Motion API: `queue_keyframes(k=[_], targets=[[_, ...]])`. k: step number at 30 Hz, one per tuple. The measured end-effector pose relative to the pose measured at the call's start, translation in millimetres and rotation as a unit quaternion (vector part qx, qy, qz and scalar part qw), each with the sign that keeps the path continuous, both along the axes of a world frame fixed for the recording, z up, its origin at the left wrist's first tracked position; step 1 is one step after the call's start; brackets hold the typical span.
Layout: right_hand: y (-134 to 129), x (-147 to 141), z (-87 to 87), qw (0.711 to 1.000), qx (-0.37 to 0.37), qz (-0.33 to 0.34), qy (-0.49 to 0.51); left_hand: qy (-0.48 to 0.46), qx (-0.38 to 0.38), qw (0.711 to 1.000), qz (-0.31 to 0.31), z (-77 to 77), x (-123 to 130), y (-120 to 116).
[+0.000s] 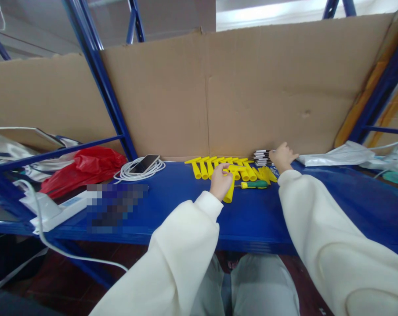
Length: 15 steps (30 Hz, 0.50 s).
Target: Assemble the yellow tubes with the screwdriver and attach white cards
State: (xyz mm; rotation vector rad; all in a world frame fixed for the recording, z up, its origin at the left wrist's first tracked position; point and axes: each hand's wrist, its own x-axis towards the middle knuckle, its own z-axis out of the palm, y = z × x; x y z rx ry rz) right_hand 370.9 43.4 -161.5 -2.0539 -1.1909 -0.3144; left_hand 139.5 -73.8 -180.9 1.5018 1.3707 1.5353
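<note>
My left hand [220, 181] is closed around a yellow T-shaped plastic handle [229, 193], whose tubular grip points down toward me. Just behind it, a row of similar yellow T-shaped handles [204, 169] lies along the back of the shelf. My right hand [282, 156] is at the right end of a stack of small flat black-and-white pieces [261, 158], with its fingers bent. What lies between those fingertips is hidden. Flat yellow pieces [266, 174] lie in front of that stack. A green-and-yellow screwdriver [254, 184] rests between my two hands.
Cardboard panels [251, 87] rise behind the blue shelf [182, 206]. To the left are a phone [145, 164] on a coiled white cable [128, 172], a red plastic bag [87, 169] and a white power strip [69, 208]. A white plastic packet [335, 154] lies at right.
</note>
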Motion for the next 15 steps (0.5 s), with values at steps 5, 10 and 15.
queue_keyframes(k=[5, 10, 15], targets=[[-14, -2, -1.8, 0.999, -0.013, -0.003, 0.035, -0.004, -0.001, 1.0, -0.003, -0.8, -2, 3], [-20, -4, -3.0, 0.997, -0.037, -0.001, 0.062, 0.0, 0.006, 1.0, 0.001, -1.7, -4, 5], [-19, -3, -3.6, 0.996, 0.001, 0.014, 0.085, -0.001, 0.002, 1.0, 0.016, -2.3, -5, 7]])
